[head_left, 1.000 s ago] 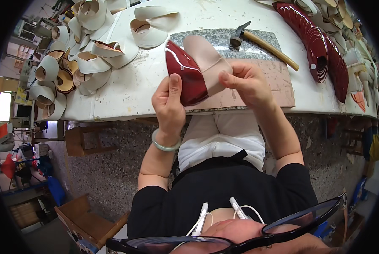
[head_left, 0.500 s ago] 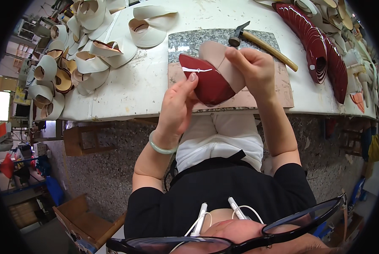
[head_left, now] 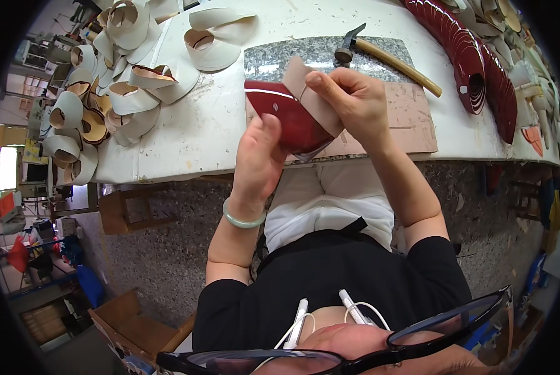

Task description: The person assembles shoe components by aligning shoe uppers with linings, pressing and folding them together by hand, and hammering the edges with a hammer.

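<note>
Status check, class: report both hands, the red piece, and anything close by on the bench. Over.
Left hand gripping the glossy red shoe upper. Right hand pinching its tan lining flap. Piece held above the stone slab; hammer lies just behind.

We see a bright, evenly lit white table [head_left: 186, 134] with soft shadows and a glare streak on the glossy red piece [head_left: 289, 115]. Our fisheye view bends edges, blackens corners, and blurs the near glasses [head_left: 367, 353].
</note>
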Available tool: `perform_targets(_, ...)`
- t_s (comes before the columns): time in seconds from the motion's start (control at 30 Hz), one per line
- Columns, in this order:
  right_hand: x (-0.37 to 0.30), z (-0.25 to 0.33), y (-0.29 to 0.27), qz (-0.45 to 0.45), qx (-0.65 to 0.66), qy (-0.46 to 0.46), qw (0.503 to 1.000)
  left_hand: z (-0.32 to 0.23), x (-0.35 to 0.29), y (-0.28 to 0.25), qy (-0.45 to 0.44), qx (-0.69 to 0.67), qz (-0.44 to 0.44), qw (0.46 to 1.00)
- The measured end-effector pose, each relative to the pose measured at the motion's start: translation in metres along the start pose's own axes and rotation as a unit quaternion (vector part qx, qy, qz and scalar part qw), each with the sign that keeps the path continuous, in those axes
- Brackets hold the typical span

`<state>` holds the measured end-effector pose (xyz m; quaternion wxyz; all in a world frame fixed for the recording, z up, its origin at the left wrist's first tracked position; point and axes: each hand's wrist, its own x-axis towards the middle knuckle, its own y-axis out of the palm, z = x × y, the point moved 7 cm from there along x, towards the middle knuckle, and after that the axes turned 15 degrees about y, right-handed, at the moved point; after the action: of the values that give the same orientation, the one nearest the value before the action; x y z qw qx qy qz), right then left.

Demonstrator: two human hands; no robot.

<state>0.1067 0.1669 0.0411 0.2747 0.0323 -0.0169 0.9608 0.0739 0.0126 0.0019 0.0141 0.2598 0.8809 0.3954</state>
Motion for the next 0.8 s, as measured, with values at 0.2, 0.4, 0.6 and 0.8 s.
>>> perform_targets(0.2, 0.001, -0.003, 0.019, 0.183, 0.04, 0.077, 0.979, -0.002, -0.015, -0.021, -0.045, 0.007, -0.069, 0.997)
perform_targets(0.4, -0.009, 0.0, 0.044, 0.412, -0.038, -0.058, 0.909, -0.013, -0.028, -0.027, -0.112, -0.273, -0.024, 0.955)
perform_targets(0.6, -0.03, 0.032, 0.063, 0.368, -0.196, -0.191, 0.889, -0.019, -0.037, -0.058, -0.109, -0.108, -0.095, 0.984)
perform_targets(0.8, -0.033, 0.055, 0.048, 0.464, -0.256, -0.115, 0.84, -0.065, 0.001, -0.081, -0.019, 0.402, 0.114, 0.908)
